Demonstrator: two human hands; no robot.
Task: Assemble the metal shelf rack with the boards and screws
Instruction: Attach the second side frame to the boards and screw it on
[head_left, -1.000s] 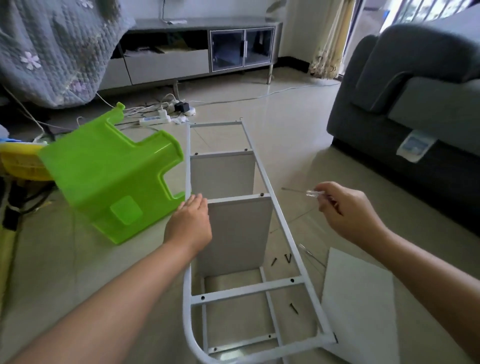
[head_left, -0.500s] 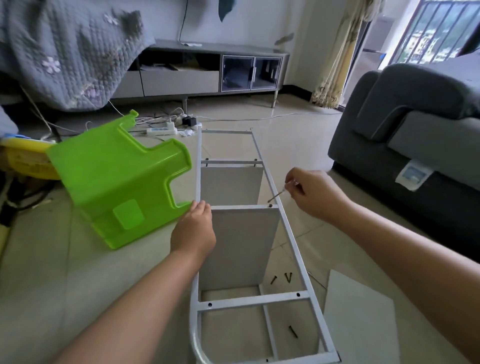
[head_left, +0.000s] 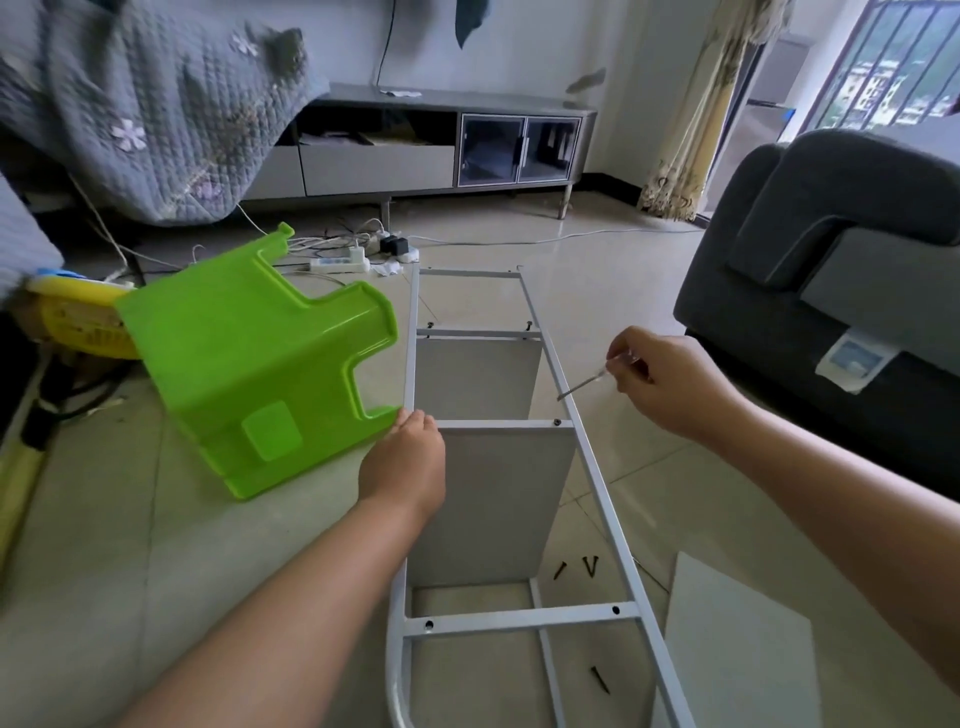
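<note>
The white metal rack frame (head_left: 602, 493) lies on the tiled floor. Two grey boards stand in it, a near board (head_left: 498, 499) and a far board (head_left: 475, 376). My left hand (head_left: 405, 462) rests on the near board's top left corner, fingers over the frame rail. My right hand (head_left: 665, 379) pinches a thin screwdriver (head_left: 582, 385) by its clear handle, tip pointing down-left just above the right rail, near a screw (head_left: 557, 422) at the board's top right corner. Loose black screws (head_left: 589, 565) lie on the floor inside the frame. A spare board (head_left: 737, 649) lies at lower right.
A green plastic stool (head_left: 249, 364) lies tipped against the frame's left side. A dark grey sofa (head_left: 831, 270) stands on the right. A power strip (head_left: 337, 264) and cables lie beyond the frame, before a grey TV cabinet (head_left: 415, 150).
My right hand has swung the screwdriver from level at the frame's right to tip-down over the right rail by the near board. The view tilted up. My left hand stays on the board.
</note>
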